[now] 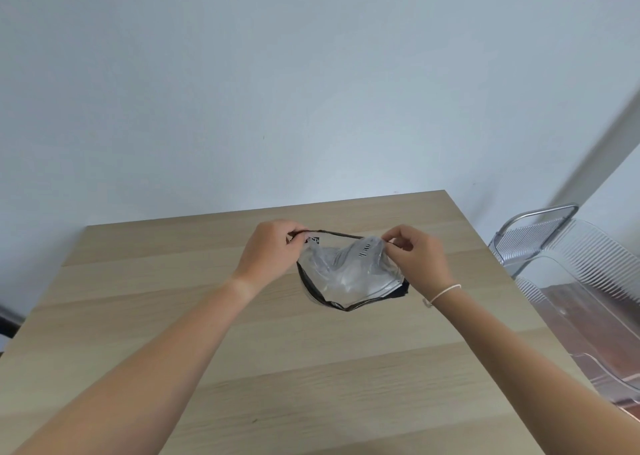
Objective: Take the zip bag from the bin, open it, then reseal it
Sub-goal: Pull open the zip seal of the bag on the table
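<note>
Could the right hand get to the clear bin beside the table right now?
Probably not right away: the right hand is pinching the zip bag over the table. The bin sits open on that side with nothing between.

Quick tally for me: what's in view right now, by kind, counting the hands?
Hands: 2, left and right, both pinching the bag's top edge
Zip bag: 1
Clear bin: 1
Table: 1
Wrist string: 1
Total: 6
</note>
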Demonstrator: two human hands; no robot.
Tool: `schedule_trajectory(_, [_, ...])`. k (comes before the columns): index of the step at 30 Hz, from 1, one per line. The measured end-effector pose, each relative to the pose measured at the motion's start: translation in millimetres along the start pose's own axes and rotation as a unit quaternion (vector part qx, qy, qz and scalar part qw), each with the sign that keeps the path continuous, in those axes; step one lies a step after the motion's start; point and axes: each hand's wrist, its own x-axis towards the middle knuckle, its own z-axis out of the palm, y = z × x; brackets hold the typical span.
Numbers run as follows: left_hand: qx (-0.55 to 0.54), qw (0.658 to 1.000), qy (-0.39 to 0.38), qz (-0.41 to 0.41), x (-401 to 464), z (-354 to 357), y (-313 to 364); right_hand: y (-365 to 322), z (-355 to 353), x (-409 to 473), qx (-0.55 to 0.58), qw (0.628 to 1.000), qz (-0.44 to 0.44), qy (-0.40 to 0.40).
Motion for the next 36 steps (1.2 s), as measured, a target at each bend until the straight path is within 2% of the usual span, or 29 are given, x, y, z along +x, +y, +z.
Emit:
schedule_trajectory(4, [-0.010,0.999,-0.051,-0.017,5,-7,3,-10,-4,-1,0.046,0.998,0.015,-0.029])
schedule_trajectory(9, [-0.050,0.985,-0.163,0.039,4,0,23,-26,3,-6,0.053,0.997,0.008,-0.062])
schedule_trajectory(16, [-0.096,0.968,-0.227,0.047,3,11,27,-27,1,-9,0.074,0.992,0.019,-0.105])
schedule_trajectory(19, [-0.087,0.967,-0.237,0.040,2,16,21,-20,-5,-9,0.078,0.981,0.049,-0.172])
schedule_trajectory(23, [-0.083,0.973,-0.213,0.042,3,17,15,-8,-12,-10,0.056,0.958,0.083,-0.270])
schedule_trajectory(25, [-0.088,0.974,-0.205,0.038,5,17,12,-3,-12,-12,0.057,0.952,0.083,-0.289])
schedule_trajectory(28, [-0.104,0.975,-0.195,0.016,4,16,9,-1,-9,-13,0.070,0.965,0.079,-0.238])
schedule_trajectory(33, [-0.140,0.980,-0.138,0.015,3,15,14,-8,0,-7,0.021,0.999,0.011,-0.038])
schedule_trajectory(36, [-0.141,0.984,-0.107,0.020,4,14,18,-8,0,-6,-0.001,1.000,-0.021,-0.003])
